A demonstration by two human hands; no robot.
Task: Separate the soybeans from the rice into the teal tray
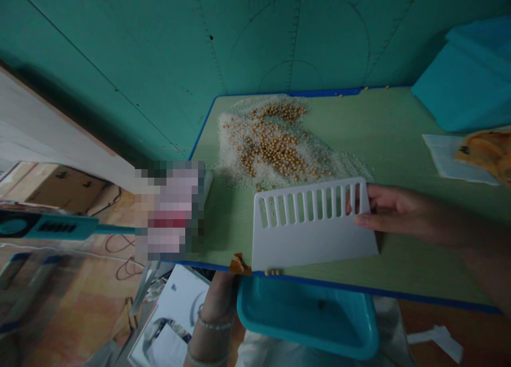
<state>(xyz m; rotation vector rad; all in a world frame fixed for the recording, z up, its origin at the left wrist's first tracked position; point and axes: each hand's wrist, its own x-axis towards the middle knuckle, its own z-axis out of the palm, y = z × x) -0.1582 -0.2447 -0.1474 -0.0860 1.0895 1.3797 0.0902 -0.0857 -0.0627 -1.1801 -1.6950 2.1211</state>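
Note:
My right hand (pixel 393 211) grips the right end of a white plastic scraper with slots (pixel 311 234), which rests on the green table (pixel 399 143) near its front edge. Beyond the scraper lies a heap of white rice mixed with yellow soybeans (pixel 275 141). A few beans (pixel 272 272) sit on the table's blue front rim. My left hand (pixel 221 298) is below the table edge, at the left rim of a teal plastic tub (pixel 311 316) held under the edge; its fingers are hidden behind the table. A beaded bracelet circles that wrist.
A teal bag or box (pixel 467 74) stands at the back right, with a white sheet and an orange packet (pixel 485 151) beside it. A blurred-out patch (pixel 171 213) covers the table's left corner. Teal wall behind. Papers (pixel 171 324) and cardboard boxes (pixel 67 186) lie on the floor at left.

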